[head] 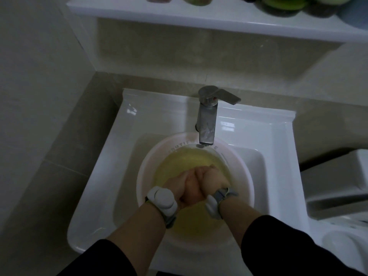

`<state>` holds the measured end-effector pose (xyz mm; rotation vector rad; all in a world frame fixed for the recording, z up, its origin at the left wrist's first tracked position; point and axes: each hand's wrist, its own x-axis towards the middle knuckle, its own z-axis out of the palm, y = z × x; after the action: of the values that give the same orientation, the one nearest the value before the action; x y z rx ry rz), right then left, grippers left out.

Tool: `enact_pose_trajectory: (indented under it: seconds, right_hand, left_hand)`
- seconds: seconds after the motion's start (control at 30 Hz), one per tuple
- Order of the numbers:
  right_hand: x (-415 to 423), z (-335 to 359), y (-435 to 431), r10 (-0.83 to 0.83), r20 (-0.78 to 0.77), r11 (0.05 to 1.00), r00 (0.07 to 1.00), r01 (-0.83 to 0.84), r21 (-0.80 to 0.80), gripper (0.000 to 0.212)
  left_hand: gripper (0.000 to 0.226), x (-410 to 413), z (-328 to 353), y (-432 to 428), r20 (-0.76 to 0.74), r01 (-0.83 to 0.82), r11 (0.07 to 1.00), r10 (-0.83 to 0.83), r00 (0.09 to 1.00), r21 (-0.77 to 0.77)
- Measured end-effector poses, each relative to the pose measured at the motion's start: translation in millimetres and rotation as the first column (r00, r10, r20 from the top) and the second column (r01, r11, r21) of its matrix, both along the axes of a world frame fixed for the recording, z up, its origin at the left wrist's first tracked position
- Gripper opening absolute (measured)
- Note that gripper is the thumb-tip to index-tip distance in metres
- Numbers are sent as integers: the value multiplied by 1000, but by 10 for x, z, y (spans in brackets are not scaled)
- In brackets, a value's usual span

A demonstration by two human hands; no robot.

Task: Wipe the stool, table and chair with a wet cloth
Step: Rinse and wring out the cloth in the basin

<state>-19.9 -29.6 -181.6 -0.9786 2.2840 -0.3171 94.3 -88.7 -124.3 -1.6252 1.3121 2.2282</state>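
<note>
A yellow cloth [187,159] lies soaked in water inside a pale pink round basin [143,176]. The basin stands in a white sink [111,156] under a metal faucet [207,120]. My left hand [176,183] and my right hand [214,181] are pressed together in the middle of the basin. Their fingers are curled around a bunched part of the cloth, which they mostly hide. Both wrists wear grey bands with white units. No stool, table or chair is in view.
A white shelf [179,14] with jars and green items juts out above the sink. The faucet lever [229,97] points right. A white fixture [338,188] stands close on the right. Beige tiled walls close in at left and behind.
</note>
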Motion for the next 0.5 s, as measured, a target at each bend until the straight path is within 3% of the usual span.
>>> enact_pose_trajectory:
  seconds: [0.1, 0.2, 0.27, 0.33, 0.4, 0.5]
  right_hand:
    - [-5, -230, 186, -73, -118, 970, 990, 98, 221, 53]
    - [189, -305, 229, -108, -56, 943, 993, 120, 311, 70]
    - [327, -277, 156, -60, 49, 951, 997, 42, 308, 62]
    - [445, -122, 69, -93, 177, 982, 980, 61, 181, 37]
    - [522, 10, 44, -136, 260, 990, 956, 138, 9, 24]
    - [611, 276, 95, -306, 426, 880, 851, 424, -214, 18]
  left_hand:
    - [49, 91, -208, -75, 131, -71, 997, 73, 989, -19]
    - [43, 76, -374, -87, 228, -37, 995, 57, 972, -94]
    - [36, 65, -360, -26, 146, -103, 995, 101, 984, 10]
    - [35, 50, -314, 24, 102, -155, 983, 146, 984, 94]
    - [51, 52, -366, 30, 44, -236, 942, 232, 972, 240]
    - [71, 64, -303, -12, -6, -255, 877, 281, 960, 407]
